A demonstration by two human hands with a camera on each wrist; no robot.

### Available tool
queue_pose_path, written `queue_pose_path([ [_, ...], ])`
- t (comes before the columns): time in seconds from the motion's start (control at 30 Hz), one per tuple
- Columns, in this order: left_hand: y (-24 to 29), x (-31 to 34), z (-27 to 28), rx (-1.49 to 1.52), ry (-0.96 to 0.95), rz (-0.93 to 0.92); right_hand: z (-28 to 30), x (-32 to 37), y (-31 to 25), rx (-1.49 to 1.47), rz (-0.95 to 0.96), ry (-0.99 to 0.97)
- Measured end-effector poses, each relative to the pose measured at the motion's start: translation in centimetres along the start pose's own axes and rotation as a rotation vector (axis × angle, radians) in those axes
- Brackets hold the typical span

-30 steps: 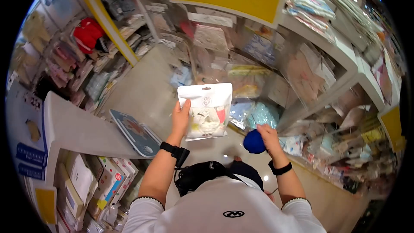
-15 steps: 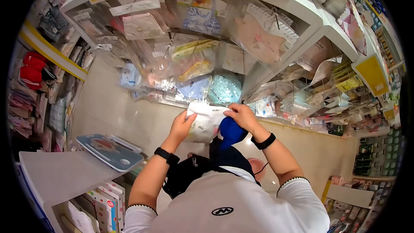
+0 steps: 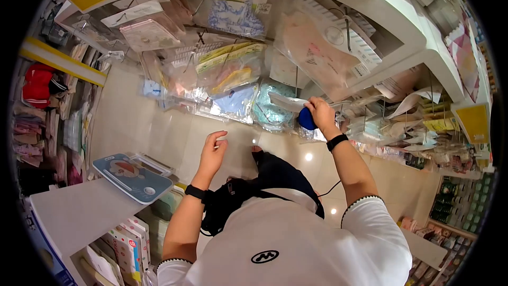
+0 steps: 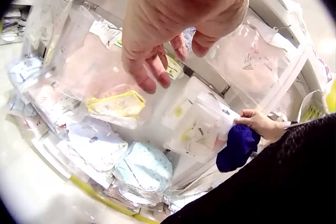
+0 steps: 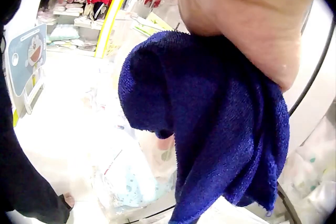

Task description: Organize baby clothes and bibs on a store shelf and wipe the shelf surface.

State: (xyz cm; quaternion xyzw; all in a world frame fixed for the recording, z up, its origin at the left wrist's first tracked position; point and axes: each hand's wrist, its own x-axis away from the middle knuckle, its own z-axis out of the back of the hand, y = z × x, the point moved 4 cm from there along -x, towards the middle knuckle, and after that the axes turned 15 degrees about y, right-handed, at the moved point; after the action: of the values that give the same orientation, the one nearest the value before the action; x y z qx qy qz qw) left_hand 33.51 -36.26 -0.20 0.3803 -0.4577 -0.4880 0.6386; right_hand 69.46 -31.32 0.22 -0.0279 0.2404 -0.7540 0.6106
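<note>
Shop flooring of glossy pale tile (image 3: 174, 143) runs up to a white display rack (image 3: 402, 26) hung with plastic-wrapped textile goods. All positions are given relative to the turquoise packet (image 3: 267, 116) low in that rack, as seen from the head camera.

Right hand (image 3: 321, 114): just right of the turquoise packet. Its thumb and bent fingers pinch the top end of a white pouch (image 4: 199, 129) and grip a dark blue cloth (image 5: 220, 124) together with it. The pouch extends leftward from the fingers across the view of the turquoise packet, nearly edge-on; whether it touches the goods behind cannot be told. The cloth hangs below the fingers, right of the turquoise packet; its looped pile shows in the right wrist view.

Left hand (image 3: 213, 151): left of the turquoise packet and nearer the body. Fingers are loosely bent, with nothing held.

Surroundings: a light blue packet (image 3: 233, 105) sits directly left of the turquoise packet. Yellow packets (image 3: 230, 61) hang above it to the left; a peach item in clear plastic (image 3: 317, 47) hangs above it to the right. A blue cartoon board (image 3: 132, 177) is well left of it, nearer the person. A red garment (image 3: 38, 85) is farther left.
</note>
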Motion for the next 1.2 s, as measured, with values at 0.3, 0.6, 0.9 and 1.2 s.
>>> queue_pose_path([
  [0.3, 1.3, -0.8, -2.8, 0.17, -0.043, 0.172, -2.8, -1.9, 2.2, -0.061, -0.181, 0.014],
  [0.6, 3.7, -2.3, 1.9, 0.198, 0.093, 0.13, -8.7, -5.5, 4.9, -0.059, -0.404, 0.22],
  [0.9, 18.3, -4.0, 16.0, 0.159, 0.505, -0.28, -11.5, -5.6, 7.7, -0.143, -0.185, 0.183],
  [1.2, 36.3, -11.4, 26.5, -0.194, 0.722, -0.848, -8.5, 1.4, 6.3, -0.072, -0.241, 0.103],
])
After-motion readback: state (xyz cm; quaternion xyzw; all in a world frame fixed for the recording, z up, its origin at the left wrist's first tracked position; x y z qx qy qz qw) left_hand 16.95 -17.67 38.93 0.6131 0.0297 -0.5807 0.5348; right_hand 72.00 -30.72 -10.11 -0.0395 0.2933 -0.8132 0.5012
